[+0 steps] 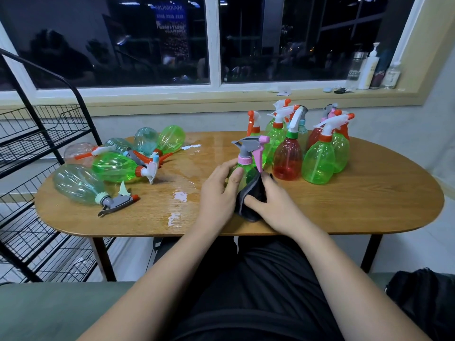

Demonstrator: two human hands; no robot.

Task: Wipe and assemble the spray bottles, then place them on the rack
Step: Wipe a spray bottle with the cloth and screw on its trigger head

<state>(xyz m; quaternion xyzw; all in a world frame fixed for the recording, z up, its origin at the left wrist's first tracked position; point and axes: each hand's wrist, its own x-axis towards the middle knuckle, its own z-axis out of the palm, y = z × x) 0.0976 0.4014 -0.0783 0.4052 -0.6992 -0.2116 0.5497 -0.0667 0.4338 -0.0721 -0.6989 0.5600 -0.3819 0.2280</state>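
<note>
We count one spray bottle in hand (244,169), six spray bottles lying on their sides (115,167) and a standing group (318,161) of at least seven; in the standing group the trigger heads overlap, so we cannot fix the exact number. There is one cloth (254,190), one worktop (357,205) and one black wire rack (37,134). The bottle in hand stands upright near the middle of the worktop, toward 6 o'clock. It has a clear green body, a pink collar and a grey trigger head with a pink lever and a pink nozzle tip, the nozzle pointing toward 3 o'clock. The left hand (216,193) grips the body from the 9 o'clock side, its fingers curled round the bottle and the thumb laid flat on the green plastic. The right hand (273,203) holds the dark cloth against the lower body from the 3 o'clock side, its fingers bunched and pinching the fabric; the fingertips are partly hidden in the folds. The six lying bottles occupy the 9 to 10 o'clock zone: two green, the rest pale teal or clear, each with a head fitted. The standing group occupies the 1 to 2 o'clock zone, mixing green, red and teal bodies under white-and-orange heads. The rack stands off the worktop at 9 o'clock. Glossy patches (181,195) mark the worktop surface at 7 o'clock from the held bottle.
</note>
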